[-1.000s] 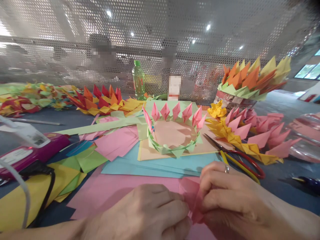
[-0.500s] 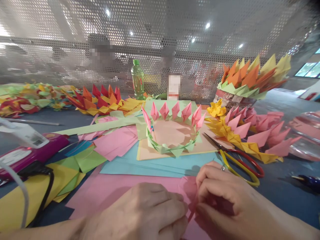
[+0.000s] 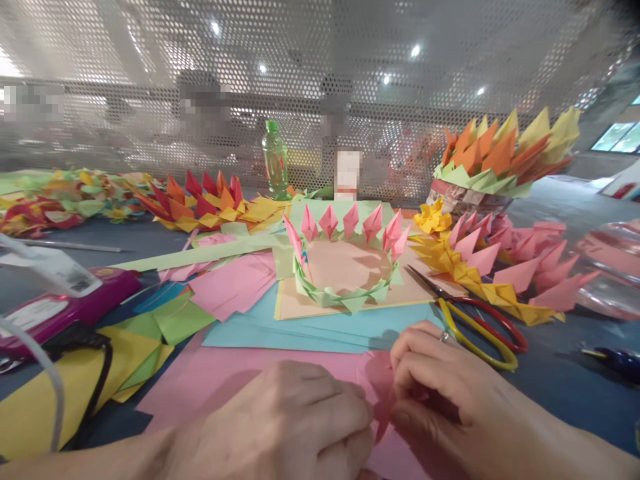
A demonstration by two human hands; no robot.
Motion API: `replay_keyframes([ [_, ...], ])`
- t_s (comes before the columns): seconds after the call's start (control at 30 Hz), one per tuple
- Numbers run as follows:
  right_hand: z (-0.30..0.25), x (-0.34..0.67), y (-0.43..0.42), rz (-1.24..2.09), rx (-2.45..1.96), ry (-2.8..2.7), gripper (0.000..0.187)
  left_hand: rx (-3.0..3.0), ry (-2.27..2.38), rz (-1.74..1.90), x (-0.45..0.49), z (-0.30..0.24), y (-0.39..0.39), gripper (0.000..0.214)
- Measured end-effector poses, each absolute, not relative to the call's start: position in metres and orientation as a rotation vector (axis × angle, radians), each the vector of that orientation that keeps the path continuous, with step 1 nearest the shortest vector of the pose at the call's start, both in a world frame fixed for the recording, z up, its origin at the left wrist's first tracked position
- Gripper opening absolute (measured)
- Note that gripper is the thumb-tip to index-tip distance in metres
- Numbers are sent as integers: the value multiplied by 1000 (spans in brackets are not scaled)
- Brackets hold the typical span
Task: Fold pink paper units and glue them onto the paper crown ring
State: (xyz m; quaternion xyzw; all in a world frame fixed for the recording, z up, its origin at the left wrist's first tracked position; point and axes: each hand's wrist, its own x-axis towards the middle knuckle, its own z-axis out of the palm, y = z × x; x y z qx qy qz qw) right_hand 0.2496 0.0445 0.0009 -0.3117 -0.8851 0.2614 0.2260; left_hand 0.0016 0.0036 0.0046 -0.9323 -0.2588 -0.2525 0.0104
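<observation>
Between my two hands is a piece of folded pink paper point(image 3: 381, 387). My right hand point(image 3: 445, 393) pinches its right side with thumb and fingers. Curled at its left side, my left hand point(image 3: 295, 420) is closed on it, though its fingertips are mostly hidden. Both hands rest over a pink sheet point(image 3: 210, 380). Beyond them, a ring of folded green paper point(image 3: 356, 301) carries upright pink paper points point(image 3: 351, 220) along its far and side edges. It sits on peach paper point(image 3: 345, 263) above blue sheets point(image 3: 300, 333).
Scissors point(image 3: 480, 333) with red and yellow handles lie near my right hand. Pink and yellow folded pieces point(image 3: 500, 273) spread at right. A purple power strip point(image 3: 105, 293) with cables stands left. Behind are a green-capped bottle point(image 3: 275, 163) and an orange paper flower point(image 3: 495, 150).
Both hands keep hold of the pink paper and have barely shifted. The rest of the table looks the same, apart from a slight movement of the view.
</observation>
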Motion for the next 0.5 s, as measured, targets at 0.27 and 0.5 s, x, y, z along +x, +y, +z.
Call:
replay_keyframes([
  [0.27,16,246,44,671,-928,-2505,20,-2905,-731,-812,1,10,6,25],
  [0.5,17,244,40,621,-942,-2542,22,-2939,-797,-797,4,10,4,31],
])
